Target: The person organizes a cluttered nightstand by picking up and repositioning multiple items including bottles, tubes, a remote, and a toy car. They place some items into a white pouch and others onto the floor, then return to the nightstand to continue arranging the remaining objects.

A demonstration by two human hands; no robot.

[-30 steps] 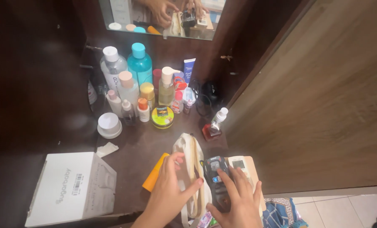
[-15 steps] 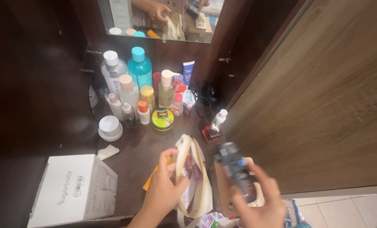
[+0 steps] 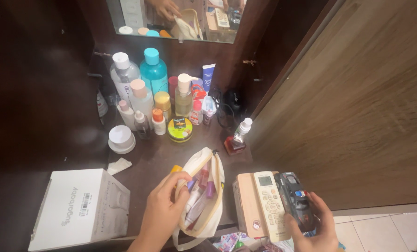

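The left hand [image 3: 161,214] has its grip pinched on the near rim of a cream fabric zip pouch [image 3: 200,196], thumb and fingers pulling the edge toward the body so the mouth stays wide. Held that way, the pouch shows its load of slim pink and purple cosmetic tubes [image 3: 200,189], which lie lengthwise inside. An orange tube [image 3: 176,168] peeks out from under the pouch's far-left edge.

The right hand [image 3: 313,226] is closed around a dark handheld remote with blue and red buttons [image 3: 298,200], fingers wrapped under its lower end. The remote rests just beside a white remote control with a small screen [image 3: 270,203], which lies on a flat pale wooden box [image 3: 246,205] at the front right of the dark brown worktop [image 3: 152,158]. Whether the dark remote bears on the box or is carried wholly by the hand is hard to tell from this angle.

Bottles and jars are crowded upright against the back under a mirror [image 3: 171,18], out of the hands' way: a teal plastic bottle [image 3: 153,70], a clear bottle with a white cap [image 3: 123,72], a round yellow tin [image 3: 180,129]. A white cardboard box [image 3: 77,207] sits at the near left.
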